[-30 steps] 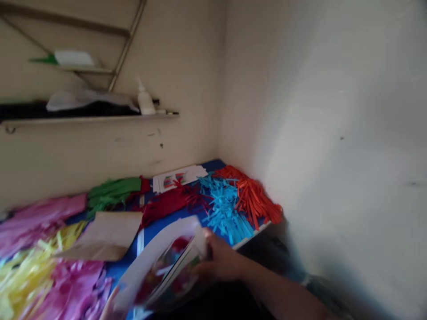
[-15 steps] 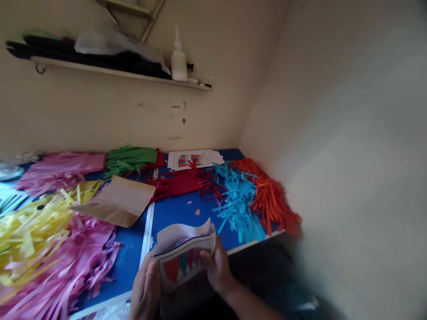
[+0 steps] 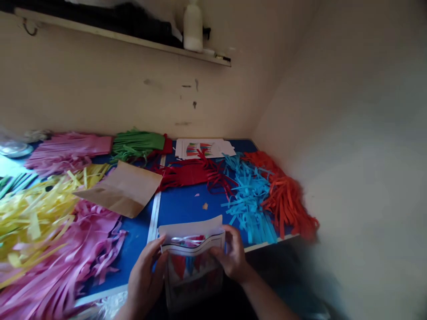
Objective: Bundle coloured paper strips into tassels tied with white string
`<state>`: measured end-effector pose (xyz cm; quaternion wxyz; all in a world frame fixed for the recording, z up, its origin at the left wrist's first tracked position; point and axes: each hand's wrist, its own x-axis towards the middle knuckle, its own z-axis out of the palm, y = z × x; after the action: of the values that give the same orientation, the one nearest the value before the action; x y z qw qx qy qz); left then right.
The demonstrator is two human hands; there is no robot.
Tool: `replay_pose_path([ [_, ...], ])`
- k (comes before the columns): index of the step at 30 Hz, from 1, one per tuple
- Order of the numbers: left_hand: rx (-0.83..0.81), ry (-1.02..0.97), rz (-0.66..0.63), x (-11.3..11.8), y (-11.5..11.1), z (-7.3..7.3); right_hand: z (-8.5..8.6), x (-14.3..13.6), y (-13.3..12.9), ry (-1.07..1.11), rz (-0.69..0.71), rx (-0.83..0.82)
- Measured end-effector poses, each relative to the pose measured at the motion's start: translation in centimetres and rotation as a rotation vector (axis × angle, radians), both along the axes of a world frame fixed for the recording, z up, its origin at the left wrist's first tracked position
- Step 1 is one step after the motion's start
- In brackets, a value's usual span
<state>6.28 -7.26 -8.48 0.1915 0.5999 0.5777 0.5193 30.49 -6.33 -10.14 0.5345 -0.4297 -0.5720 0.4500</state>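
Note:
Between my two hands is a white printed paper envelope [image 3: 195,289] with a picture of coloured tassels on its front. Its mouth gapes at the top, and shiny pink and white strips show inside. My left hand [image 3: 145,273] grips the left edge, thumb and fingers near the upper corner. On the opposite edge, my right hand [image 3: 235,255] pinches the paper with the thumb in front and fingers behind. The envelope's lower part is dark and hard to make out.
A brown paper envelope [image 3: 128,189] lies on the blue table [image 3: 183,206]. Fringed paper in pink [image 3: 90,226], yellow [image 3: 30,222], green [image 3: 140,144], red [image 3: 187,173], light blue [image 3: 251,202] and orange [image 3: 283,202] surrounds it. Printed sheets [image 3: 216,146] rest by the wall. Above is a shelf [image 3: 116,38] with a white bottle [image 3: 192,29].
My view has tilted down. My right hand has shifted up to the envelope's upper right corner, and the mouth is wider, showing more of the strips inside.

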Motion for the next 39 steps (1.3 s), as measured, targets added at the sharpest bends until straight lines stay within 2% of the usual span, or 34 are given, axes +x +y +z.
replay_pose_path([
  [3,0.063,0.035,-0.074,-0.9,0.4,0.8,2.2,1.1,1.3,-0.107,0.012,0.149],
  [5,0.105,0.071,-0.127,-1.3,1.0,1.5,4.3,1.7,2.2,-0.207,0.104,0.245],
  [7,0.086,0.079,-0.211,-1.5,1.7,2.5,6.2,2.3,3.0,-0.314,0.209,0.274],
  [10,0.050,0.064,-0.320,-1.4,2.6,4.1,7.7,2.9,3.7,-0.490,0.238,0.277],
  [14,0.144,0.172,-0.298,-0.8,2.7,5.4,7.9,3.2,3.8,-0.618,0.204,0.339],
  [18,0.236,0.199,-0.263,-0.1,2.3,5.5,7.1,3.1,3.4,-0.524,0.246,0.390],
  [22,0.327,0.212,-0.246,0.1,2.2,5.4,6.3,2.8,3.0,-0.459,0.184,0.363],
  [24,0.351,0.214,-0.241,-0.1,2.2,5.4,6.2,2.6,2.9,-0.423,0.173,0.401],
  [27,0.410,0.300,-0.299,-0.6,2.2,5.9,6.6,2.3,2.8,-0.388,0.180,0.521],
  [30,0.449,0.395,-0.366,-0.6,1.9,6.5,7.1,2.1,2.6,-0.337,0.170,0.492],
  [34,0.329,0.318,-0.341,0.5,1.6,7.3,7.8,1.7,2.4,-0.231,0.158,0.279],
  [37,0.104,0.211,-0.352,1.0,1.6,7.8,8.5,1.4,2.7,-0.192,0.120,0.097],
  [39,-0.037,0.158,-0.374,1.0,1.6,8.0,8.8,1.3,2.9,-0.221,0.141,0.053],
])
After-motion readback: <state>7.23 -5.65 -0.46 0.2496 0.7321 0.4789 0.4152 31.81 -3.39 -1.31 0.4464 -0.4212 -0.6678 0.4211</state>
